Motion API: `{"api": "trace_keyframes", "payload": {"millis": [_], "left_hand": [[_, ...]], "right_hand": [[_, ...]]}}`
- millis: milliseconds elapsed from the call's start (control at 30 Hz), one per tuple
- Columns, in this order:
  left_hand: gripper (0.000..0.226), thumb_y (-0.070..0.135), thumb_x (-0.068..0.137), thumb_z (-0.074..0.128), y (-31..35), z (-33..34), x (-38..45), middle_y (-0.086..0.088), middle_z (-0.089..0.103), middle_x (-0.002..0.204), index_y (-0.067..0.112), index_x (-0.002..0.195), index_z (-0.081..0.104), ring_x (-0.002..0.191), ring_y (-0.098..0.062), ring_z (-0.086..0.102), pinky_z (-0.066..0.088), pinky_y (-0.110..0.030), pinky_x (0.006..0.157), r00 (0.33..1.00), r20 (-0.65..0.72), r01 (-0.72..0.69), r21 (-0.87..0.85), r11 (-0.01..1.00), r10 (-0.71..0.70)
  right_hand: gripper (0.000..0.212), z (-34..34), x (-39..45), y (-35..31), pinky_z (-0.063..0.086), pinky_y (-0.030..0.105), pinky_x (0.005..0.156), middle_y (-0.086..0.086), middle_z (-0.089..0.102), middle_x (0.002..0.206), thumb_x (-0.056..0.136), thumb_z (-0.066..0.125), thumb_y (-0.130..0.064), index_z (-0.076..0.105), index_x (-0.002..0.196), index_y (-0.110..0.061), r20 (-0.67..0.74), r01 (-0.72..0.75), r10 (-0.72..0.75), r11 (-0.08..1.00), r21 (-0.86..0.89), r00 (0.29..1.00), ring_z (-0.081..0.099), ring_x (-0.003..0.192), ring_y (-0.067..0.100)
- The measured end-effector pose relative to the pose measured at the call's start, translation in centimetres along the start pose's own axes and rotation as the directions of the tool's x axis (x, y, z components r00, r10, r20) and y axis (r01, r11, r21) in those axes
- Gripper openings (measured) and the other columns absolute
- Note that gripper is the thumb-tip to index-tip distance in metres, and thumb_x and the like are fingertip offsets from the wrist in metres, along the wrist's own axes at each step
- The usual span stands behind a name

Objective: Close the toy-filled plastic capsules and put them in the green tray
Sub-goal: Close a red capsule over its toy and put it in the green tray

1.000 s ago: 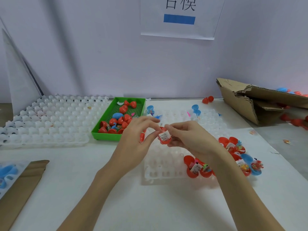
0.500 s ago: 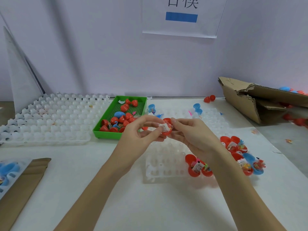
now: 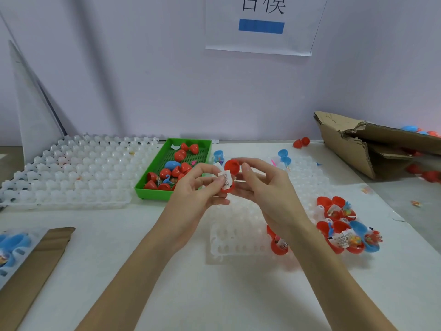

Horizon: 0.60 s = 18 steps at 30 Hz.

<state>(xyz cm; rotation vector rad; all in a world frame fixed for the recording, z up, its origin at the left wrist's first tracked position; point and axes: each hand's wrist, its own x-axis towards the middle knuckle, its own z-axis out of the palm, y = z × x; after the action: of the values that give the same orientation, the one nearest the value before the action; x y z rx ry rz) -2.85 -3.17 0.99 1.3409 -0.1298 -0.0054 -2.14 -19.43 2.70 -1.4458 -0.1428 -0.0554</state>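
I hold an open red capsule [image 3: 231,166] between both hands above the middle of the table. A white labelled toy packet [image 3: 226,179] sticks out of its lower half. My left hand [image 3: 199,187] pinches the packet and the lower half. My right hand [image 3: 260,185] grips the capsule from the right, thumb by the raised upper half. The green tray [image 3: 152,174] sits just left of my hands and holds several closed red capsules and a blue one [image 3: 172,165]. Open filled capsules [image 3: 343,225] lie at the right.
A clear dimpled tray [image 3: 238,237] lies under my hands, and a larger white one [image 3: 71,173] stands at the left. A torn cardboard box [image 3: 362,144] sits at the back right with loose capsules around it. Cardboard and a blue blister pack [image 3: 14,244] lie at the front left.
The capsule's upper half has swung up and open above the packet. Both hands have stayed close together over the clear tray, with my left fingers shifting onto the packet.
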Motion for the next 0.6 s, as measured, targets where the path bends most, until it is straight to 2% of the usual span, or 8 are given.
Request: {"api": "trace_keyframes", "payload": {"millis": [167,233,300,367,467,500,600], "left_hand": [[0.002,0.010,0.101,0.066,0.28,-0.41,-0.01,-0.020,0.071,0.103,0.010,0.101,0.068,0.089,-0.027,0.076,0.061,-0.030,0.079,1.000,0.005,-0.020,0.022,1.000,0.019],[0.002,0.014,0.098,0.071,0.38,-0.65,0.03,-0.015,0.072,0.102,0.014,0.099,0.069,0.089,-0.030,0.078,0.056,-0.031,0.080,0.999,-0.020,-0.024,0.056,0.998,0.025],[0.008,0.022,0.094,0.076,0.43,-0.86,0.15,-0.010,0.074,0.104,0.018,0.099,0.071,0.091,-0.031,0.079,0.050,-0.043,0.088,0.999,-0.044,-0.023,0.108,0.994,0.028],[0.014,0.025,0.090,0.080,0.52,-0.92,0.14,-0.009,0.076,0.107,0.019,0.101,0.073,0.093,-0.031,0.079,0.050,-0.052,0.095,0.998,-0.053,-0.029,0.122,0.992,0.036],[0.020,0.026,0.087,0.082,0.73,-0.67,-0.09,-0.008,0.078,0.105,0.019,0.103,0.074,0.094,-0.031,0.078,0.049,-0.059,0.105,0.996,-0.065,-0.047,0.101,0.994,0.054],[0.021,0.026,0.087,0.082,0.77,-0.55,-0.14,-0.008,0.078,0.103,0.018,0.104,0.073,0.093,-0.031,0.078,0.051,-0.057,0.104,0.995,-0.069,-0.061,0.106,0.992,0.068],[0.020,0.026,0.085,0.080,0.85,-0.42,-0.25,-0.007,0.078,0.094,0.020,0.100,0.069,0.088,-0.028,0.078,0.053,-0.049,0.087,0.990,-0.096,-0.095,0.117,0.989,0.107]], "right_hand": [[0.023,0.25,-0.11,-0.15,0.064,0.034,0.075,0.006,0.078,0.101,0.103,0.059,-0.010,0.075,0.115,-0.021,0.052,0.111,-0.108,0.992,-0.060,0.993,0.076,0.096,0.022],[0.023,0.30,-0.13,-0.10,0.064,0.035,0.076,0.007,0.077,0.102,0.101,0.061,-0.007,0.075,0.116,-0.017,0.080,0.145,-0.141,0.988,-0.053,0.987,0.075,0.099,0.022],[0.022,0.18,-0.12,-0.16,0.064,0.034,0.075,0.006,0.077,0.102,0.100,0.063,-0.006,0.075,0.116,-0.016,0.099,0.161,-0.157,0.986,-0.039,0.983,0.074,0.100,0.021],[0.022,0.04,-0.12,-0.17,0.064,0.035,0.076,0.006,0.077,0.102,0.099,0.064,-0.006,0.075,0.115,-0.016,0.110,0.173,-0.169,0.985,-0.024,0.979,0.074,0.101,0.021],[0.020,-0.06,-0.10,-0.09,0.064,0.034,0.076,0.005,0.077,0.101,0.099,0.064,-0.006,0.074,0.114,-0.016,0.109,0.187,-0.185,0.982,-0.009,0.977,0.074,0.100,0.022],[0.020,-0.06,-0.07,-0.05,0.064,0.034,0.076,0.005,0.076,0.102,0.098,0.065,-0.006,0.074,0.113,-0.016,0.111,0.191,-0.189,0.982,-0.012,0.976,0.074,0.100,0.022],[0.018,-0.06,0.04,0.05,0.064,0.039,0.079,0.008,0.074,0.105,0.097,0.067,-0.007,0.072,0.112,-0.017,0.130,0.203,-0.197,0.979,-0.035,0.972,0.073,0.103,0.026]]}}
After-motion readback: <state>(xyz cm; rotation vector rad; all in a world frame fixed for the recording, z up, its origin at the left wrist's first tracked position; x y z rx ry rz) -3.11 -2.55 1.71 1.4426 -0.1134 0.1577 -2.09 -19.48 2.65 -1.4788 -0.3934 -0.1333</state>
